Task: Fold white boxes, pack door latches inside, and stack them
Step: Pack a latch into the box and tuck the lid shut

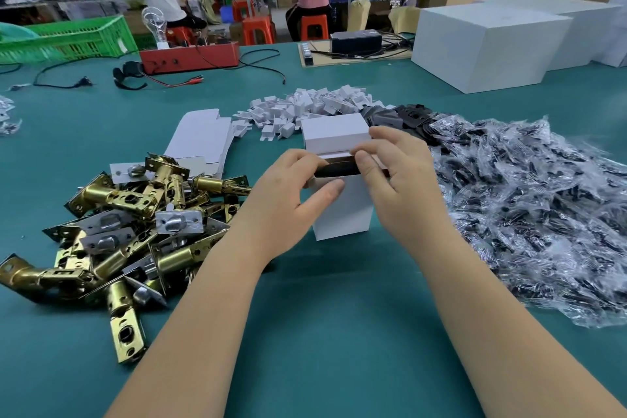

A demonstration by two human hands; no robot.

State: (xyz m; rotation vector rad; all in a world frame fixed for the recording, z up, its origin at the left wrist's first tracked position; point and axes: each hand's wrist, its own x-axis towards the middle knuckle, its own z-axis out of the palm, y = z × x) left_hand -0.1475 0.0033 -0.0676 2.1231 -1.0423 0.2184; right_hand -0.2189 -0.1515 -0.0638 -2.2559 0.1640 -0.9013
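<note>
- The left hand (288, 193) grips the upright white box (342, 210) at its open top, mid-table (322, 316).
- The right hand (397, 173) pinches a dark part (336, 169) at the opening.
- Latches (129, 224) lie piled left of it.
- A closed box (334, 136) sits just behind.
</note>
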